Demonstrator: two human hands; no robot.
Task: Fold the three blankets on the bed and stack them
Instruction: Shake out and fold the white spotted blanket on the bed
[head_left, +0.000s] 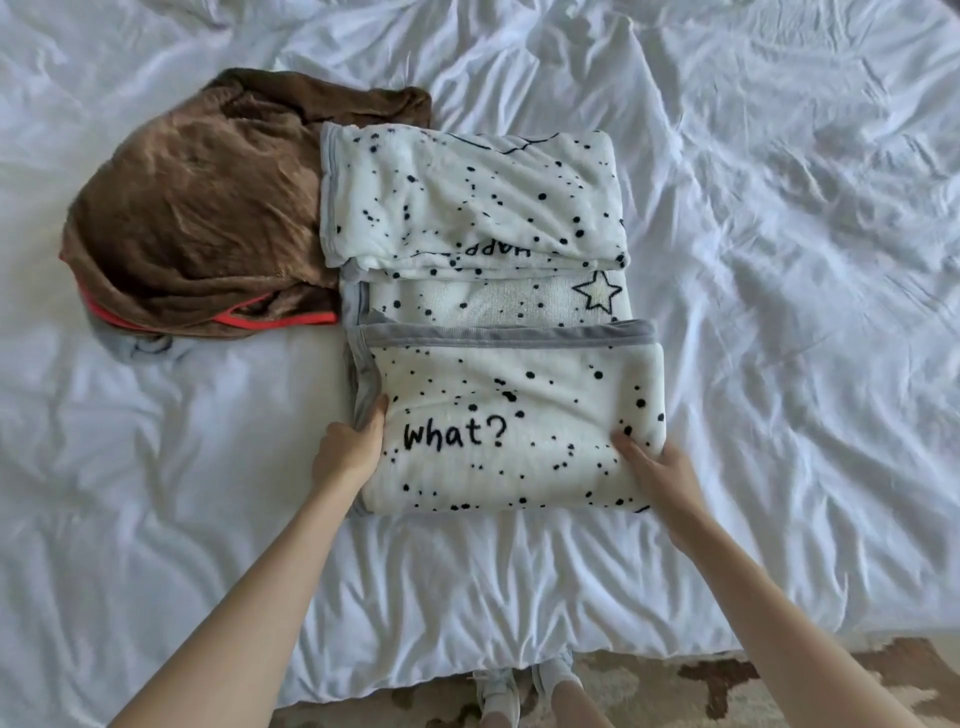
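White fleece speckled with black dots makes up the star-print blanket (483, 312), which lies partly folded in the middle of the bed sheet (779, 260). Its long axis runs away from the person, toward the head of the bed, in three banded sections: a far fold, a middle strip showing an outlined star, and a near fold printed "what?" with a grey trim along its far edge.

The left hand (353, 441) grips the near fold's left edge, fingers curled around the grey border and thumb on top. The right hand (654, 462) holds the near fold's right edge, fingers pressed flat onto the fleece and partly tucked at the side.

Left of the star-print blanket, touching its far fold, sits the brown blanket (197, 218), bunched and unfolded, with an orange trim. A grey blanket (135, 345) peeks out beneath the brown blanket's near side.
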